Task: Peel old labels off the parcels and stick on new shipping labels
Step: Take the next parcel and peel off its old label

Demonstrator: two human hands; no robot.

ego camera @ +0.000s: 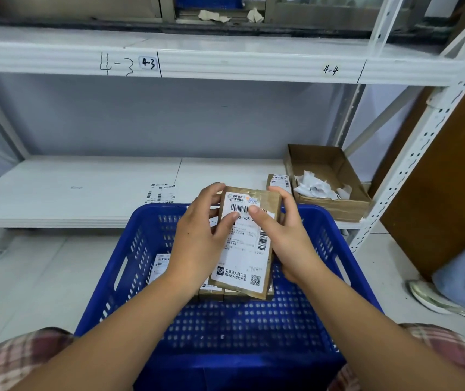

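Note:
A small brown cardboard parcel is held up over the blue plastic basket. A white shipping label with barcodes covers most of its front. My left hand grips the parcel's left edge, thumb on the label near the top barcode. My right hand grips the right edge, its thumb pressing the label's upper middle. More labelled parcels lie in the basket under my hands. Loose label sheets lie on the lower shelf behind the basket.
An open cardboard box with crumpled white paper scraps stands on the shelf at the right. Another labelled parcel lies beside it. White metal shelving marked 4-3 and 4-4 runs above. A person's shoe is on the floor at right.

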